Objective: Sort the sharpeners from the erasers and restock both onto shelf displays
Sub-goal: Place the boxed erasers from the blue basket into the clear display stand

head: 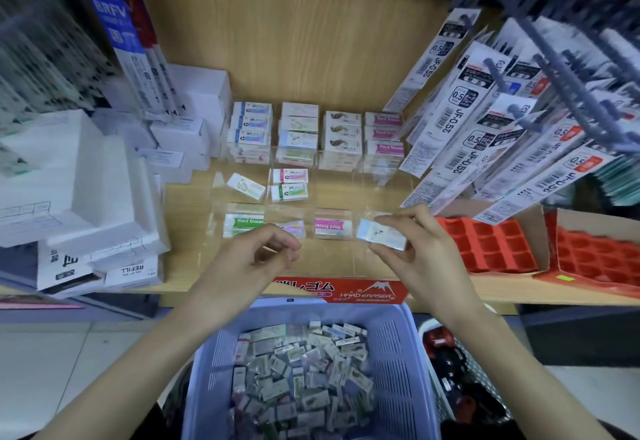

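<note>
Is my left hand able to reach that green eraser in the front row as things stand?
Probably yes: the left hand hangs close beside the green eraser, and nothing seems to lie between them or cover it.
</note>
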Demonstrator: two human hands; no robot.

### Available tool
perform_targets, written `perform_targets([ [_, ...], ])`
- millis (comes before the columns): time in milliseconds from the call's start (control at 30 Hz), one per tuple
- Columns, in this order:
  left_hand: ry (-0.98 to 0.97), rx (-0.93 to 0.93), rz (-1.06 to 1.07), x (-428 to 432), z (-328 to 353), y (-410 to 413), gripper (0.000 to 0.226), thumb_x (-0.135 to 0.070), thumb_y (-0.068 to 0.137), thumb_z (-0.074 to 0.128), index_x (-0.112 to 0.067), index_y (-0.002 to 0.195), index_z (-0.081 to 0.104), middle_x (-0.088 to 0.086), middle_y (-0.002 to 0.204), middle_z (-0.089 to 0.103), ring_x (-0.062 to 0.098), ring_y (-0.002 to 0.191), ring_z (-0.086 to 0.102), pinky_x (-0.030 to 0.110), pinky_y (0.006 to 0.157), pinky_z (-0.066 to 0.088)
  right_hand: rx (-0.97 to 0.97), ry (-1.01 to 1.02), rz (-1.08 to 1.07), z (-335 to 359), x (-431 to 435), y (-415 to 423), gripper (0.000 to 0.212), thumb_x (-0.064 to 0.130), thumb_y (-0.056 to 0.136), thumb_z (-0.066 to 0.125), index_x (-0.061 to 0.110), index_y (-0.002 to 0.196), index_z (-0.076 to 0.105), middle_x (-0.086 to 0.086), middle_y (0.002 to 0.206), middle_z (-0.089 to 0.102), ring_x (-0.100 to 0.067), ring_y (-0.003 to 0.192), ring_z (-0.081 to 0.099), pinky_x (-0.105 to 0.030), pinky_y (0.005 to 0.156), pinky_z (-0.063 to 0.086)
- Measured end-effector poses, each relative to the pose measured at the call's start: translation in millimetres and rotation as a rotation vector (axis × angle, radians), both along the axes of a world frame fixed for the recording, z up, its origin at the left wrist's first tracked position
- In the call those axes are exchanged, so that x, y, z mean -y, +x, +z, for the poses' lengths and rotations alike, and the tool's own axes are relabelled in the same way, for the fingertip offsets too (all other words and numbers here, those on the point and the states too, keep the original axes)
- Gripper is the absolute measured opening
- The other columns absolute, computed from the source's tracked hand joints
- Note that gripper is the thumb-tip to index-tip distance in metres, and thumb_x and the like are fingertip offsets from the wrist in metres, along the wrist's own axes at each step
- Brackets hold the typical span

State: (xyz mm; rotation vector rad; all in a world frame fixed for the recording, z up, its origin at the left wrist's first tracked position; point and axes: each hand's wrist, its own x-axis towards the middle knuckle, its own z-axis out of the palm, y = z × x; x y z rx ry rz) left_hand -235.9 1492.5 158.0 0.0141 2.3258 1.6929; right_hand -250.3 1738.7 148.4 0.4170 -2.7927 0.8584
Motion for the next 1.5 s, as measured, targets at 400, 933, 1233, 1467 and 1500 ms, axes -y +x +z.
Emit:
perform_targets([
  [400,-0.062,-0.116,0.238,60.9,6.4,-8.9,0.029,-0.002,0.087,0.061,-0.027,0.073,0.066,-0.021,0.070,0.066,0.001,0.072,0.061,0.014,0.071,0.045,0.100,0.006,0.216,-5.5,154.1,-78.8,0.027,0.031,0.095,0.053,0.009,0.111,0.048,-0.006,0.112,0.061,-0.024,0.106,0.052,-0.023,0.082,0.022],
  [933,-0.135,-0.234,0.281,82.5,22.3,7.2,0.031,-0.001,0.089,0.059,-0.028,0.077,0.063,-0.024,0.075,0.065,-0.002,0.073,0.060,0.005,0.065,0.039,0.090,0.311,0.406,3.8,170.7,-88.1,0.032,0.038,0.096,0.047,0.009,0.109,0.042,0.005,0.093,0.051,-0.015,0.106,0.044,-0.019,0.087,0.017],
  [1233,-0.149,-0.216,0.275,75.3,24.4,4.9,0.025,-0.005,0.089,0.059,-0.026,0.078,0.064,-0.019,0.076,0.067,-0.003,0.075,0.060,0.004,0.063,0.039,0.036,0.367,0.386,-15.5,168.1,-97.4,0.031,0.035,0.100,0.039,0.005,0.107,0.044,-0.007,0.100,0.063,-0.021,0.107,0.051,-0.023,0.095,0.019],
  [1467,-0.162,-0.215,0.255,72.7,24.8,4.5,0.028,-0.004,0.089,0.059,-0.029,0.078,0.064,-0.024,0.084,0.066,-0.003,0.079,0.060,0.006,0.066,0.039,-0.031,0.006,0.071,-30.4,166.7,-98.3,0.034,0.031,0.091,0.060,0.014,0.121,0.056,-0.008,0.114,0.055,-0.024,0.105,0.047,-0.030,0.085,0.037],
  [1500,-0.160,-0.212,0.257,72.9,24.8,4.5,0.027,-0.004,0.089,0.059,-0.028,0.078,0.064,-0.023,0.083,0.066,-0.002,0.079,0.061,0.006,0.066,0.040,-0.087,-0.018,0.012,-30.4,165.9,-100.6,0.033,0.029,0.089,0.064,0.015,0.118,0.061,-0.009,0.112,0.055,-0.025,0.102,0.047,-0.030,0.083,0.036],
])
